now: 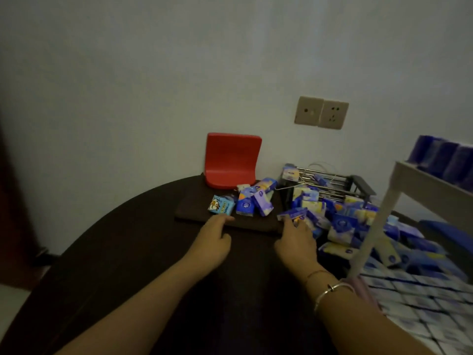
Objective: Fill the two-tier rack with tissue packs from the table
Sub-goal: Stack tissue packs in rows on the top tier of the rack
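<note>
The rack (419,190) at the right already held packs on both tiers, yet a heap of packs (332,216) lay on the bench (128,252). The right hand (294,242) touched one pack (291,214), its grip unclear. The left hand (212,242) lay released, so much seemed left.

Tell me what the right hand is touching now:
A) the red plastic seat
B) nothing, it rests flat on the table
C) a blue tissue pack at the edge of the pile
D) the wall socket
C: the right hand reaches forward with its fingertips on a blue tissue pack at the pile's near-left edge.
</note>
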{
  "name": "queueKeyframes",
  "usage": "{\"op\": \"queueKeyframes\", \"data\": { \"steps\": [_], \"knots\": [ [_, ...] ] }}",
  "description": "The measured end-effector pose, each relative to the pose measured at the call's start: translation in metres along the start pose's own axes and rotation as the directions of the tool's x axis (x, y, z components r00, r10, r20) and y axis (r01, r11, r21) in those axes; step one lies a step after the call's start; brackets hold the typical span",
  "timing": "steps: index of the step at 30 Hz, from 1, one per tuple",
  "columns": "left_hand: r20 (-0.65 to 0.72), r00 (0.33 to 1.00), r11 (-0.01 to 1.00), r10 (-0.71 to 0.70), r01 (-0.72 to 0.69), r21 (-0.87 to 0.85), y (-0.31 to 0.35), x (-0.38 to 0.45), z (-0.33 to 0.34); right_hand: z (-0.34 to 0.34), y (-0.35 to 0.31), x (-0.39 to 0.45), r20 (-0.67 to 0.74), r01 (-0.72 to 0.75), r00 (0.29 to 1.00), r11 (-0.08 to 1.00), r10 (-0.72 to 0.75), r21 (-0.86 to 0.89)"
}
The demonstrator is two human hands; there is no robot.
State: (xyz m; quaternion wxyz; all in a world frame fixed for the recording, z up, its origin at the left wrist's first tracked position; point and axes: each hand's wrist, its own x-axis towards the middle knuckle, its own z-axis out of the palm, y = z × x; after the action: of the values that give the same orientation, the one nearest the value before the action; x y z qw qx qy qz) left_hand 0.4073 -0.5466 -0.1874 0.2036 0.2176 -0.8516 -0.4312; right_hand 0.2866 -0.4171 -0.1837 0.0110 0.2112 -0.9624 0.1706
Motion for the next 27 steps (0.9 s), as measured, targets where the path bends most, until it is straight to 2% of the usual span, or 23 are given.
{"op": "queueKeyframes", "data": {
  "steps": [4, 6, 10, 14, 17, 19, 22, 27],
  "knots": [
    [0.070, 0.992, 0.968, 0.106, -0.119, 0.223, -0.005, 0.055, 0.032, 0.016, 0.006, 0.044, -0.087, 0.022, 0.996, 0.999, -0.024, -0.024],
    [0.075, 0.990, 0.952, 0.119, -0.136, 0.274, -0.010, 0.081, 0.047, 0.021, 0.006, 0.062, -0.118, 0.033, 0.992, 0.998, -0.040, -0.059],
    [0.027, 0.994, 0.975, 0.109, -0.112, 0.190, -0.015, 0.122, 0.070, 0.027, 0.002, 0.096, -0.133, 0.052, 0.989, 0.996, -0.062, -0.073],
    [-0.015, 1.000, 0.996, -0.018, 0.019, 0.085, -0.018, 0.147, 0.082, 0.036, 0.001, 0.122, -0.051, 0.062, 0.997, 0.997, -0.065, -0.054],
    [-0.099, 0.995, 1.000, -0.001, -0.002, -0.025, -0.023, 0.153, 0.087, 0.046, -0.006, 0.131, 0.016, 0.065, 0.998, 0.998, -0.065, -0.023],
    [-0.146, 0.989, 0.997, -0.014, 0.002, -0.083, -0.026, 0.152, 0.087, 0.049, -0.010, 0.131, 0.005, 0.062, 0.998, 0.998, -0.062, -0.018],
    [-0.159, 0.987, 0.992, -0.019, -0.002, -0.128, -0.029, 0.152, 0.088, 0.049, -0.007, 0.130, -0.054, 0.064, 0.997, 0.995, -0.060, 0.071],
    [-0.084, 0.993, 0.949, -0.082, 0.052, -0.312, -0.017, 0.142, 0.085, 0.046, -0.005, 0.120, -0.109, 0.178, 0.982, 0.944, -0.153, 0.279]
  ]
}}
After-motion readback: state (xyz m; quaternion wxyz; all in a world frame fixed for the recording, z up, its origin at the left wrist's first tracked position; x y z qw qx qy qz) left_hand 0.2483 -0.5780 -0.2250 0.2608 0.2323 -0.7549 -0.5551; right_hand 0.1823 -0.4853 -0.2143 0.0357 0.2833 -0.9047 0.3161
